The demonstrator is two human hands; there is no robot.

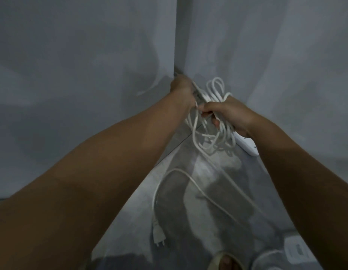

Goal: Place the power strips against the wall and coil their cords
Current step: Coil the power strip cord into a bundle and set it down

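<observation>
Both my arms reach into a grey wall corner. My right hand (230, 114) is closed around a bundle of white cord loops (216, 90) that hang down above the floor. My left hand (182, 91) grips a strand of the same cord close to the corner. A white power strip (246, 144) lies on the floor along the right wall, partly hidden under my right wrist. A loose length of cord (188, 177) trails across the floor to a white plug (158, 235) lying near the bottom centre.
Grey walls meet in the corner (177, 55). The floor (208, 191) is glossy grey tile. Another white power strip (297, 250) with its cord shows at the bottom right edge. My foot in a sandal (225, 262) is at the bottom.
</observation>
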